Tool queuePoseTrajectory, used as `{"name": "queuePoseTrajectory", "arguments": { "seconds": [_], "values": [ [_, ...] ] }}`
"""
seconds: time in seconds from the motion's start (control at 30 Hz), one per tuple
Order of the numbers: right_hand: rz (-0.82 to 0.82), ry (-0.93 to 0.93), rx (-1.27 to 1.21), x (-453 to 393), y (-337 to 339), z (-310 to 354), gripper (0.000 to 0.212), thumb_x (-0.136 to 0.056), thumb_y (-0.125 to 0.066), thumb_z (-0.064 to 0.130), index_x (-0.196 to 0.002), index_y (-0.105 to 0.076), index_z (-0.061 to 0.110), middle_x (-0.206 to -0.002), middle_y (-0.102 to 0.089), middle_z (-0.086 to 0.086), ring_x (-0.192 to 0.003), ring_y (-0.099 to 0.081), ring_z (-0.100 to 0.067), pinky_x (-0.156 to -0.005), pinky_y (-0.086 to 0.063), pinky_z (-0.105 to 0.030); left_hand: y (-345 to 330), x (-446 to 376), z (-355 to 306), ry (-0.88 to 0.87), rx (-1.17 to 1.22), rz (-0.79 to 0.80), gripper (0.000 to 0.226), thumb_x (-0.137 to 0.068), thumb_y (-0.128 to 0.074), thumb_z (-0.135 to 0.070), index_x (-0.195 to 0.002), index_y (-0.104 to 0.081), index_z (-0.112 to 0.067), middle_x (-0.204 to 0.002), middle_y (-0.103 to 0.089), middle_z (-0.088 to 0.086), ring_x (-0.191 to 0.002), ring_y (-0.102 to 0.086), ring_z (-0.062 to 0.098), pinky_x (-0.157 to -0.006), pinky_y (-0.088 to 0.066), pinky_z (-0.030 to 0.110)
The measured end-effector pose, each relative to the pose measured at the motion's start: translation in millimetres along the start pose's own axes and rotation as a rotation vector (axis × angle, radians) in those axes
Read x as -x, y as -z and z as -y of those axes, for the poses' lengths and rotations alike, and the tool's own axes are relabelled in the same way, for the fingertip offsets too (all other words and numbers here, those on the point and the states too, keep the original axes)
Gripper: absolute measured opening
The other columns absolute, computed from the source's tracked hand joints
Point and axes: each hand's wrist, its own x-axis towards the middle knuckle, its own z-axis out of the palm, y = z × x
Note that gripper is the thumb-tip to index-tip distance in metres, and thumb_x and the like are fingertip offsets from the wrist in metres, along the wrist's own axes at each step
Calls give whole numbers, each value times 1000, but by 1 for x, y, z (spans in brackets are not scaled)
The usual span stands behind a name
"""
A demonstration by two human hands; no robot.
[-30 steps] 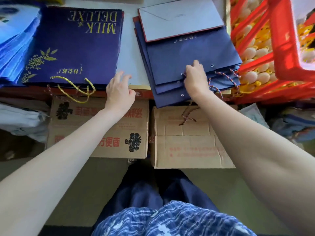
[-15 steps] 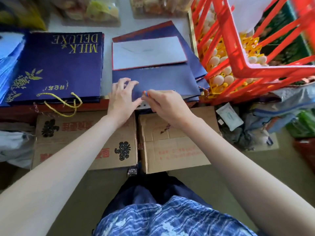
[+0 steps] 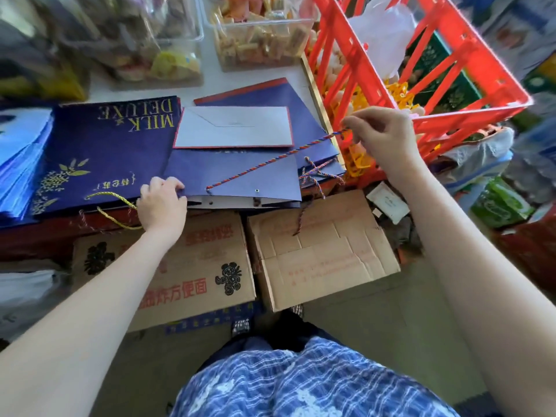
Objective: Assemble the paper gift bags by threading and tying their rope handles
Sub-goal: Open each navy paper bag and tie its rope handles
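Note:
A flat navy paper bag (image 3: 240, 173) lies on top of a stack at the table's front edge, its opening toward me, with two eyelets near the rim. A multicoloured rope (image 3: 270, 160) runs taut from the left eyelet up to the right. My right hand (image 3: 380, 136) pinches the rope's far end, raised above the stack near the crate. My left hand (image 3: 162, 200) grips the bag's left front corner. More ropes (image 3: 313, 176) dangle from the bags underneath on the right.
A finished "MILK DELUXE" bag pile (image 3: 111, 149) with a yellow handle (image 3: 117, 209) lies left. A red crate (image 3: 421, 70) of eggs stands right. Clear snack boxes (image 3: 261, 34) sit behind. Cardboard boxes (image 3: 319, 254) stand under the table edge.
My right hand has pulled the rope out from the bag's rim, up and to the right, drawing it taut. My left hand shifted left to the bag's corner.

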Motion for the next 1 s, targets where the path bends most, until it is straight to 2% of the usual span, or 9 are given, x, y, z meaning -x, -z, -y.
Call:
{"name": "queuePoseTrajectory", "arguments": {
  "seconds": [0.13, 0.27, 0.4, 0.53, 0.63, 0.7, 0.83, 0.93, 1.0],
  "values": [
    [114, -134, -66, 15, -32, -3, 14, -90, -54, 0, -94, -65, 7, -58, -53, 1, -40, -42, 2, -46, -31, -10, -8, 21, -7, 420, 443, 20, 22, -86, -63, -20, -97, -48, -8, -115, -52, 18, -106, -51, 33, -87, -38, 38],
    [182, -261, -84, 20, -56, -12, 26, -87, -48, -3, -80, -51, 21, -63, -54, -1, -40, -41, 1, -47, -36, -20, -30, 42, -40, 556, 832, 342, 17, -87, -63, -19, -72, -57, -13, -77, -61, 4, -67, -53, 15, -68, -45, 30],
    [143, -354, -193, 21, -55, -16, 31, -88, -41, -8, -78, -59, 15, -73, -61, -3, -39, -41, 0, -39, -33, -14, -39, 43, -84, 738, 1133, 477, 11, -88, -62, -15, -78, -59, -12, -79, -62, 2, -62, -54, 6, -55, -41, 15],
    [-48, -355, -348, 12, -52, -18, 33, -89, -39, -9, -101, -62, 10, -92, -64, -3, -40, -43, -2, -37, -33, -12, -43, 31, -106, 829, 1270, 411, 3, -88, -61, -11, -91, -59, -9, -76, -59, 1, -59, -58, 5, -45, -43, 11],
    [-247, -339, -446, -2, -40, -22, 29, -92, -43, -5, -93, -63, 16, -83, -66, -1, -40, -40, -2, -39, -31, -13, -44, 23, -110, 861, 1317, 440, 15, -92, -55, -9, -77, -52, -10, -74, -57, 2, -36, -55, 0, -38, -40, 9],
    [-314, -366, -453, -6, -32, -27, 27, -92, -45, -3, -87, -62, 18, -77, -65, 1, -39, -41, -2, -38, -32, -15, -47, 22, -111, 885, 1255, 493, 6, -94, -53, -13, -92, -53, -8, -82, -60, 5, -30, -52, 1, -35, -38, 10],
    [-332, -398, -426, -7, -27, -34, 20, -93, -49, 0, -85, -59, 16, -58, -59, 8, -35, -42, -3, -36, -34, -18, -54, 26, -110, 963, 1253, 536, 20, -94, -55, -19, -110, -53, -7, -105, -62, 9, -44, -61, 7, -34, -36, 10],
    [-342, -386, -370, -7, -21, -41, 10, -92, -53, 4, -90, -60, 12, -61, -57, 4, -37, -44, -4, -38, -35, -19, -56, 15, -117, 1029, 1361, 407, 27, -91, -59, -11, -117, -53, -7, -119, -62, 11, -80, -65, 18, -46, -47, 13],
    [-330, -374, -323, -6, -18, -46, 9, -91, -55, 5, -90, -61, 11, -63, -58, 4, -40, -45, -5, -41, -37, -19, -57, 8, -121, 1071, 1431, 334, 34, -88, -60, -2, -121, -52, -6, -117, -62, 10, -84, -66, 20, -56, -50, 19]
  ]
}}
